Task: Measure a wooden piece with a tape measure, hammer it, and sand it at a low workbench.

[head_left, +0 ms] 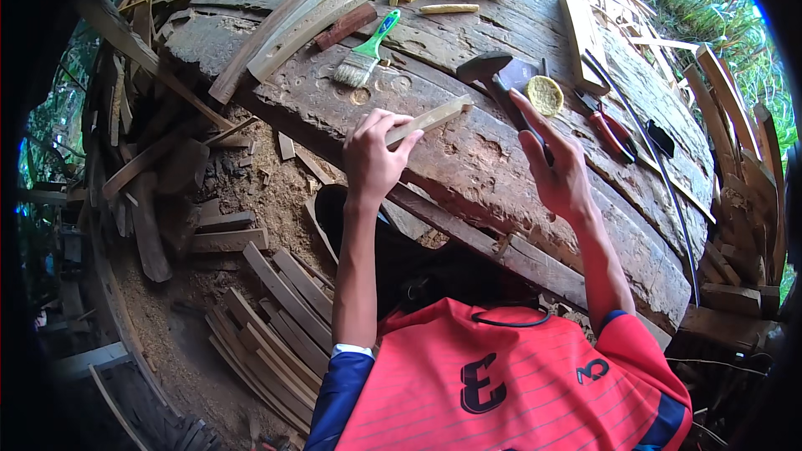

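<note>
My left hand [378, 154] is closed round one end of a short wooden strip [434, 119], whose other end points right over the front part of the workbench [468, 163]. To the right, my right hand [561, 169] has its fingers spread beside a hammer [486, 68]. The dark handle of that hammer lies between my thumb and forefinger; whether they touch it I cannot make out. A paintbrush [368, 52] with a green handle rests beyond my left hand. Close to the hammer is a round yellowish disc [545, 96].
Red-handled pliers [612, 135] and a long thin dark rod [660, 169] lie to the right. Curved boards [305, 21] and a reddish-brown block [347, 27] sit at the far left. Stacked wood strips [271, 342] and sawdust [280, 192] cover the ground on the left.
</note>
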The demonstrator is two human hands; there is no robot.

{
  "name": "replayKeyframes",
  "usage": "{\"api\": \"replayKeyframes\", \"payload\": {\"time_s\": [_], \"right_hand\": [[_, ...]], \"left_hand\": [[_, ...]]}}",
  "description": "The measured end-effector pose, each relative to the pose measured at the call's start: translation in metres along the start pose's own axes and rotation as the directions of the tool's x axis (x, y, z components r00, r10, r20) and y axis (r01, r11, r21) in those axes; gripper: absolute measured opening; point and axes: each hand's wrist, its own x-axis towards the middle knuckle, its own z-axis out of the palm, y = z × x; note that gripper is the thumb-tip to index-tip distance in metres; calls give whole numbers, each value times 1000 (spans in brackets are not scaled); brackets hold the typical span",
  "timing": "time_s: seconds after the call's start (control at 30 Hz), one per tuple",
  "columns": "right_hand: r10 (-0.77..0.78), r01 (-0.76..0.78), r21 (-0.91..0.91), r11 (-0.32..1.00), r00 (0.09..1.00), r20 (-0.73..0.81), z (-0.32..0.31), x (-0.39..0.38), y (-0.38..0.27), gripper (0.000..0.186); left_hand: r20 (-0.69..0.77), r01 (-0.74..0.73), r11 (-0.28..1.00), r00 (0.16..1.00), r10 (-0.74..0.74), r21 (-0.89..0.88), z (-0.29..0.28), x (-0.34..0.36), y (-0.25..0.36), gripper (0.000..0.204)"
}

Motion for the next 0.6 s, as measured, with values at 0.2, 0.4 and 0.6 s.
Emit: {"api": "replayKeyframes", "payload": {"time_s": [0.2, 0.4, 0.6], "right_hand": [[210, -177, -124, 976, 912, 353, -14, -6, -4, 54], [185, -186, -2, 983, 979, 82, -5, -19, 19, 55], [250, -246, -43, 968, 952, 178, -9, -10, 3, 57]], "left_hand": [[-38, -172, 983, 984, 174, 59, 33, 9, 7, 26], [20, -150, 988, 988, 150, 19, 38, 12, 12, 27], [35, -127, 992, 991, 127, -1, 32, 9, 10, 26]]}}
